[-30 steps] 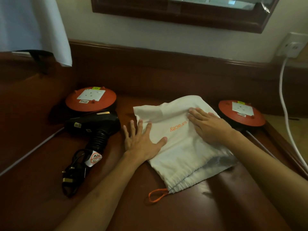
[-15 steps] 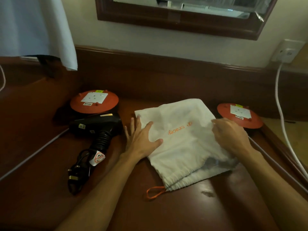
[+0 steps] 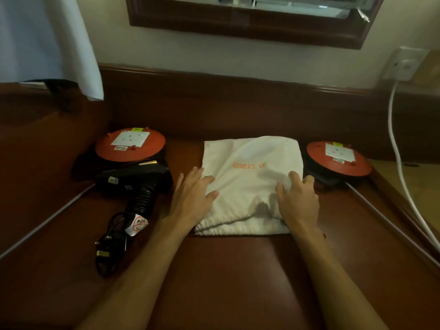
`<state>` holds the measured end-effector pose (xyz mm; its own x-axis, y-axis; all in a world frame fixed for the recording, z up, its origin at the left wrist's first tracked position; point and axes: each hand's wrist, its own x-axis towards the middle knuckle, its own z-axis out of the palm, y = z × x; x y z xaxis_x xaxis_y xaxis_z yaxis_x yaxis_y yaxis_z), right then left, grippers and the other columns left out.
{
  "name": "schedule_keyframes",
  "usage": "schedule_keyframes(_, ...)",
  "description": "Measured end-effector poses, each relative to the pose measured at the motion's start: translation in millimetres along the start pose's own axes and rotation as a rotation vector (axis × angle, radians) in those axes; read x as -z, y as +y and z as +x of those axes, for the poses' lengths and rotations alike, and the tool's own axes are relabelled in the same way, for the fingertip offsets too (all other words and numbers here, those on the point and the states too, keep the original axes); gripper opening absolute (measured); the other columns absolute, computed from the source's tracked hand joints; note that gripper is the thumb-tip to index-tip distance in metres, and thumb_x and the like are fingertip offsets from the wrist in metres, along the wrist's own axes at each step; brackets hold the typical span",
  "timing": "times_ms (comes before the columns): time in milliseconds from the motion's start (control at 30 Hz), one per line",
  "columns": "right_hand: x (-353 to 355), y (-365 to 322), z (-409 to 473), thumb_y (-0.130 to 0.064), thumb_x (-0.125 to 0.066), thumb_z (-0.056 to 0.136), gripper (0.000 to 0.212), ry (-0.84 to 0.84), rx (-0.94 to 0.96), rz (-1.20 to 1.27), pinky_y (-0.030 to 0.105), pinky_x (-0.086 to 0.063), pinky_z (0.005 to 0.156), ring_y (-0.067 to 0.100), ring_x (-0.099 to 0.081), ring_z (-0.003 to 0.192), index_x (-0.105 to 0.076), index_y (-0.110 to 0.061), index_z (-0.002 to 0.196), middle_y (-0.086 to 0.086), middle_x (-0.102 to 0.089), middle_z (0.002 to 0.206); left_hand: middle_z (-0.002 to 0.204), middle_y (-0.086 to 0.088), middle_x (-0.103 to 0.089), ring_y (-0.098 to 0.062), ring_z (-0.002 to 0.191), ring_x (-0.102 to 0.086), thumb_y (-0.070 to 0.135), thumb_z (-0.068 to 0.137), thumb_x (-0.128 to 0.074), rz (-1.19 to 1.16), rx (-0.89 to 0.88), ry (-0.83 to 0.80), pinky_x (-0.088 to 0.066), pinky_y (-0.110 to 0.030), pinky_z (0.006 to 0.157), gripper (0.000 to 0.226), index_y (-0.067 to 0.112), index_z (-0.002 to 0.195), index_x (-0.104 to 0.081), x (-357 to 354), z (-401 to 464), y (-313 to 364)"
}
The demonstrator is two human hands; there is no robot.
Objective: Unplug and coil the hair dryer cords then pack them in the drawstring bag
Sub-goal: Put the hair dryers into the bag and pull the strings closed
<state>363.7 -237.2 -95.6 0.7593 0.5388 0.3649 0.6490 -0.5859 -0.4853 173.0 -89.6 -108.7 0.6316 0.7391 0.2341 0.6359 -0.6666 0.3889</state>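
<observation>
A white drawstring bag with orange lettering lies flat on the wooden desk, its gathered mouth toward me. My left hand rests flat on the bag's left edge, fingers straight. My right hand grips bunched fabric at the bag's right side, near the mouth. A black hair dryer lies left of the bag, apart from both hands. Its black cord is bundled by the handle, with the plug loose on the desk.
Two orange cable reels with white sockets sit at the back: one behind the dryer, one right of the bag. A white cable hangs from a wall socket at the right. A white cloth hangs top left.
The bag has turned so that its mouth faces me squarely, and the orange drawstring loop is out of sight. My right hand slid from the bag's top to its right side and took hold of fabric.
</observation>
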Motion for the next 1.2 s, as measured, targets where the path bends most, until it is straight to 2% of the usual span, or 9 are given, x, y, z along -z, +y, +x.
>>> schedule_keyframes(100,4,22,2,-0.048,-0.058,0.095,0.052,-0.054,0.064,0.148,0.042,-0.051,0.083,0.030,-0.060,0.102,-0.051,-0.024,0.140,0.010,-0.051,0.121,0.163,-0.002,-0.031,-0.020,0.150,-0.023,0.059,0.099,-0.046,-0.035,-0.027,-0.101,-0.012,-0.040,0.122,0.057,0.031,0.149,-0.045,-3,-6,11)
schedule_keyframes(233,24,52,10,-0.040,-0.076,0.085,0.078,-0.243,0.051,0.336,0.031,-0.043,0.096,0.011,-0.046,0.116,-0.037,-0.030,0.152,-0.004,-0.044,0.133,0.169,0.003,0.006,-0.014,0.155,0.010,0.077,0.093,-0.027,0.101,-0.001,-0.387,0.009,-0.046,0.123,0.079,0.039,0.159,-0.009,-4,-2,-3)
schedule_keyframes(333,38,63,14,-0.038,-0.087,0.072,0.100,-0.434,-0.049,0.421,0.036,-0.051,0.093,0.014,-0.052,0.115,-0.029,-0.037,0.153,-0.008,-0.045,0.134,0.168,0.005,0.013,-0.013,0.152,0.021,0.087,0.085,-0.026,0.106,0.034,-0.405,0.018,-0.051,0.119,0.091,0.040,0.159,-0.004,-1,2,-18)
schedule_keyframes(433,47,71,3,-0.028,-0.088,0.070,0.095,-0.514,-0.073,0.537,0.030,-0.056,0.080,0.012,-0.061,0.104,-0.037,-0.030,0.150,-0.006,-0.055,0.128,0.169,0.002,0.011,-0.017,0.152,0.021,0.092,0.078,-0.034,0.098,0.027,-0.394,0.017,-0.051,0.120,0.102,0.037,0.160,-0.008,4,0,-20)
schedule_keyframes(533,52,75,-13,-0.031,-0.082,0.078,0.081,-0.363,-0.049,0.458,0.024,-0.050,0.074,0.016,-0.059,0.105,-0.042,-0.026,0.148,-0.004,-0.055,0.125,0.169,0.001,0.006,-0.017,0.154,0.015,0.079,0.086,-0.045,0.023,0.020,-0.294,0.006,-0.045,0.124,0.094,0.032,0.161,-0.012,14,-15,-19)
schedule_keyframes(700,43,76,-60,-0.032,-0.075,0.087,0.067,-0.171,0.089,0.276,0.030,-0.044,0.093,0.013,-0.048,0.114,-0.043,-0.023,0.146,-0.007,-0.045,0.126,0.169,0.003,-0.007,-0.013,0.155,0.006,0.065,0.099,-0.036,-0.014,-0.014,-0.275,0.004,-0.043,0.125,0.067,0.034,0.157,-0.026,8,-60,-16)
schedule_keyframes(967,40,70,-76,-0.028,-0.069,0.091,0.057,-0.176,0.133,0.075,0.047,-0.040,0.098,0.030,-0.045,0.114,-0.047,-0.016,0.142,0.010,-0.054,0.124,0.146,-0.011,-0.053,-0.028,0.141,-0.039,0.028,0.090,-0.068,-0.015,-0.016,0.311,-0.026,-0.046,0.118,0.035,0.017,0.124,-0.068,27,-92,4)
schedule_keyframes(1067,42,68,-83,-0.032,-0.070,0.089,0.059,-0.123,0.128,0.023,0.048,-0.036,0.100,0.032,-0.044,0.119,-0.047,-0.018,0.142,0.011,-0.051,0.129,0.152,-0.019,-0.040,-0.037,0.144,-0.029,0.034,0.087,-0.070,0.247,0.209,0.366,-0.026,-0.053,0.117,0.055,0.017,0.137,-0.055,44,-109,-16)
schedule_keyframes(1200,45,57,-103,-0.033,-0.069,0.087,0.056,0.021,0.154,-0.015,0.051,-0.033,0.106,0.030,-0.035,0.130,-0.051,-0.016,0.137,0.010,-0.047,0.137,0.155,-0.028,-0.030,-0.045,0.142,-0.030,0.045,0.098,-0.055,0.519,0.389,-0.002,-0.029,-0.055,0.114,0.082,0.014,0.158,-0.009,56,-115,-38)
